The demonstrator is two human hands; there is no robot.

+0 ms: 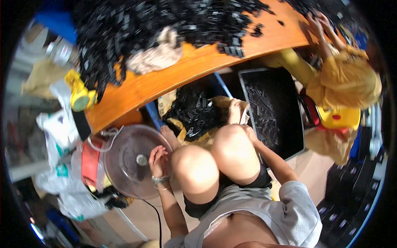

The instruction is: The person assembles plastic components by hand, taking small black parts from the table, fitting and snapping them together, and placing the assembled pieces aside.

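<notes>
Over the right part of a clear round plastic basin [120, 173], my left hand [157, 162] is raised with loosely curled, slightly parted fingers and nothing visible in it. Bracelets circle that wrist. My right hand [248, 133] rests against the outer side of my right knee; its fingers are mostly hidden. Between my feet and the table, a brown sack [178, 126] holds a heap of small black plastic pieces [194, 109]. Right of it stands a black rectangular tray [285, 103] with many thin black strips [262, 113] inside.
An orange table [144, 91] carries a large pile of black plastic pieces [157, 20], a crumpled beige cloth [155, 58] and a yellow device [80, 93] at its left end. Plastic bags [70, 194] lie left. Another person in yellow [343, 78] works at right, near stacked black crates [347, 198].
</notes>
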